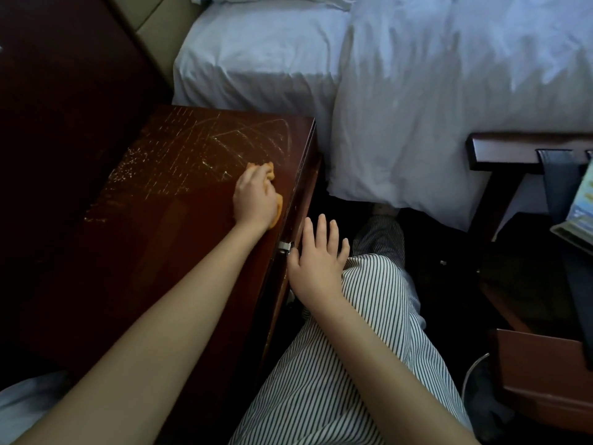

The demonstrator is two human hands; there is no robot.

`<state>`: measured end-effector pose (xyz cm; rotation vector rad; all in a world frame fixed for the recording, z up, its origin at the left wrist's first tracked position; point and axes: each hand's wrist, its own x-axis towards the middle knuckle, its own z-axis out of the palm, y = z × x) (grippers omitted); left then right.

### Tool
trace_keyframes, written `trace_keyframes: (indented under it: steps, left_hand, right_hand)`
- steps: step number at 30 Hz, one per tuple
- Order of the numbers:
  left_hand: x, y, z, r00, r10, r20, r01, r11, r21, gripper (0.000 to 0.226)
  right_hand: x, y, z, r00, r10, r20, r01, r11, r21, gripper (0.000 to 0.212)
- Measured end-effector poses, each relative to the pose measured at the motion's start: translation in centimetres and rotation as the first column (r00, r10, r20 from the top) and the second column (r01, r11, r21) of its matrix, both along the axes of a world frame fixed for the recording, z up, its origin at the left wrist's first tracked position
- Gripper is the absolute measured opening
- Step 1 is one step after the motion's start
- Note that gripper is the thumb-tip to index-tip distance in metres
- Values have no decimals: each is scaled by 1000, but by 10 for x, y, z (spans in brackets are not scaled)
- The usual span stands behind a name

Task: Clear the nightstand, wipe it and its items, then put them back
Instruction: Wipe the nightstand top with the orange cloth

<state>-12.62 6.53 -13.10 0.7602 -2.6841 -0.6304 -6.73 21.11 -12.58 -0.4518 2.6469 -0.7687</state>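
Note:
The dark red-brown wooden nightstand [154, 226] fills the left middle of the head view; its top is bare and streaked with wet wipe marks toward the back. My left hand [255, 200] presses an orange cloth [278, 209] flat on the top near its right edge. My right hand [316, 255] rests with fingers spread against the nightstand's right side, just beside a small metal catch [285, 246]. It holds nothing. None of the nightstand's items are in view on its top.
A bed with white sheets and a duvet [417, 91] lies behind and to the right. My striped trouser leg [353, 348] is in the foreground. A dark wooden chair or rack [513, 149] holding objects stands at the right edge, with a brown box [545, 374] below it.

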Motion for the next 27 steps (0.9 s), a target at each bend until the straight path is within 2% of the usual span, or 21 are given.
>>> trace_keyframes:
  steps: [5,10,12,14,17,20,23,27]
  left_hand:
    - [-3,17,-1,983,-183,28,183,983,10,35]
    - [56,1,6,884,-459,92,459,888,19,37]
    - [71,-16,8,908,-404,111,405,914,14,35]
    - [70,-31,7,957,-269,110,271,962,-3,36]
    - [45,-31,3,990,-118,81,120,993,-20,35]
    - [11,-18,-1,998,-39,49,40,999,-26,35]
    - [-11,2,-4,995,-97,9,98,995,-14,34]
    - [8,10,-2,953,-303,12,303,953,4,36]
  right_hand:
    - [1,-2,0,1000,-1,-6,1,1000,-5,60]
    - [-1,-3,-2,1000,-2,7,2,1000,-25,59]
    - [-2,-5,-1,1000,5,10,-5,999,-33,59]
    - [-2,-7,-2,1000,17,9,-16,1000,-26,58]
    - [-3,-10,-3,1000,17,15,-17,1000,-14,58]
    - [-2,-12,-1,1000,10,22,-10,1000,-9,60]
    - [0,-14,0,1000,-26,-9,26,997,-68,64]
    - [-2,-17,-2,999,-49,8,50,996,-73,65]
